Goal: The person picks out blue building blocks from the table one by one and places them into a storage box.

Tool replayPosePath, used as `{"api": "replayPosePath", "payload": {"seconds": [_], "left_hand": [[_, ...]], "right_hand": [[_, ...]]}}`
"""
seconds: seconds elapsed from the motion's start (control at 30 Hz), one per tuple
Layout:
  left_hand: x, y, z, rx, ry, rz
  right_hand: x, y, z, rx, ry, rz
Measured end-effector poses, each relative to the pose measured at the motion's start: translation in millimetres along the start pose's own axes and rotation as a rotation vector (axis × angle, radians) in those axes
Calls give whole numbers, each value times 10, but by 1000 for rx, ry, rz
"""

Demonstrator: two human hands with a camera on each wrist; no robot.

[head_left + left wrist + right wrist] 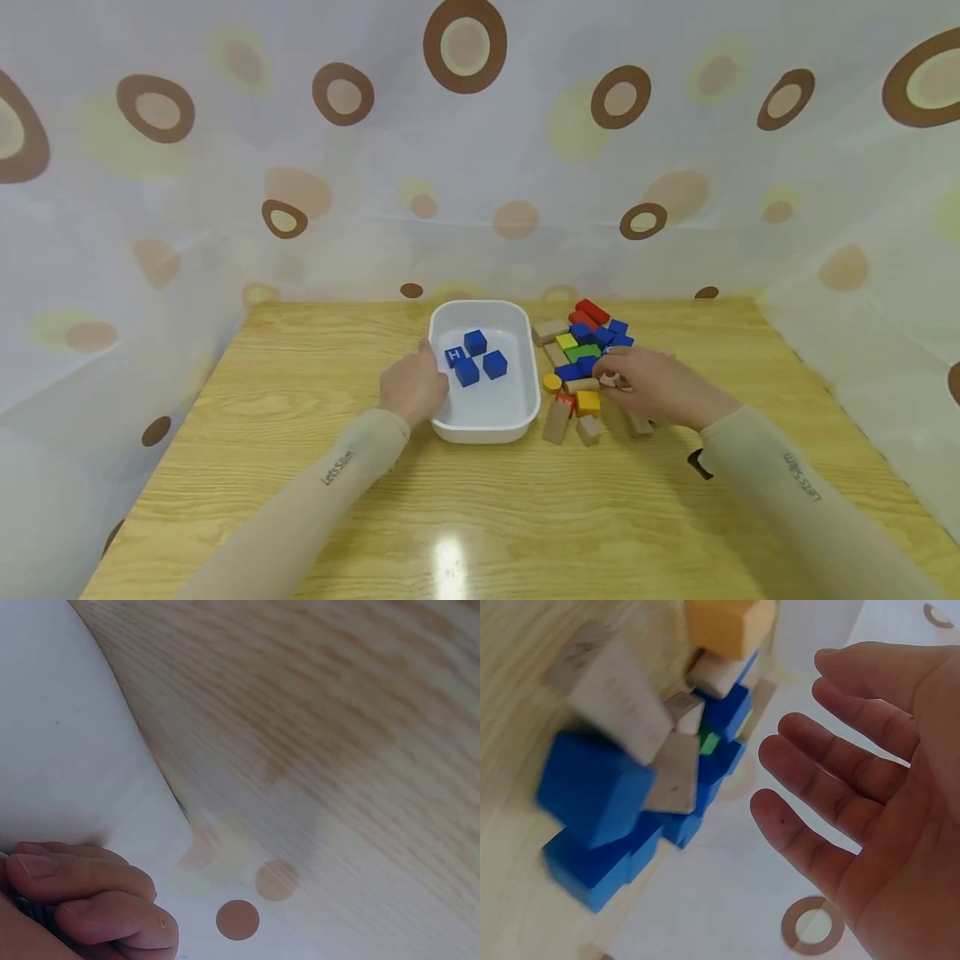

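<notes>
A white plastic tray [486, 410] stands on the table with several blue cubes [495, 364] inside, one marked with a letter H. At its left side my left hand [414, 385] grips the rim; in the left wrist view its curled fingers [112, 919] lie against the white tray wall. My right hand [651, 385] is over the near right part of a pile of toy blocks. In the right wrist view its fingers [817, 787] are spread and loosely bent, holding nothing. Blue blocks [592, 787] and plain wooden blocks [619, 694] lie beyond them.
The pile right of the tray also has red blocks [592, 312], a green block [582, 353], a yellow cylinder [552, 383] and an orange block [588, 403]. A patterned sheet [480, 167] rises behind the wooden table [315, 358] and along its sides.
</notes>
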State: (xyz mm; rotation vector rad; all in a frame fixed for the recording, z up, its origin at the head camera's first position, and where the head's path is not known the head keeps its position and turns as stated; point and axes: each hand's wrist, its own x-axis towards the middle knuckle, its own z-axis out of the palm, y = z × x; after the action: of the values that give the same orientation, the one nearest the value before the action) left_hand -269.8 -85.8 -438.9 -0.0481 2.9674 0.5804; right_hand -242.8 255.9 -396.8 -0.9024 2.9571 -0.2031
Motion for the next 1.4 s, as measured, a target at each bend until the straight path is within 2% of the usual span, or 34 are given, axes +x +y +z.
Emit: {"api": "replayPosePath", "payload": {"seconds": [0.33, 0.5, 0.67, 1.0, 1.2, 1.4], "left_hand": [[1, -44, -24, -21, 3, 1], [-8, -47, -40, -4, -6, 11], [-16, -45, -41, -4, 0, 20], [10, -20, 6, -21, 6, 22], [20, -5, 24, -25, 2, 9], [9, -7, 5, -29, 4, 1]], "right_hand": [[-357, 221, 107, -34, 45, 12], [-434, 258, 139, -66, 11, 46], [-461, 271, 169, -109, 0, 41], [-490, 373, 294, -135, 62, 34], [-470, 360, 241, -189, 65, 8], [-389, 255, 103, -202, 100, -22]]}}
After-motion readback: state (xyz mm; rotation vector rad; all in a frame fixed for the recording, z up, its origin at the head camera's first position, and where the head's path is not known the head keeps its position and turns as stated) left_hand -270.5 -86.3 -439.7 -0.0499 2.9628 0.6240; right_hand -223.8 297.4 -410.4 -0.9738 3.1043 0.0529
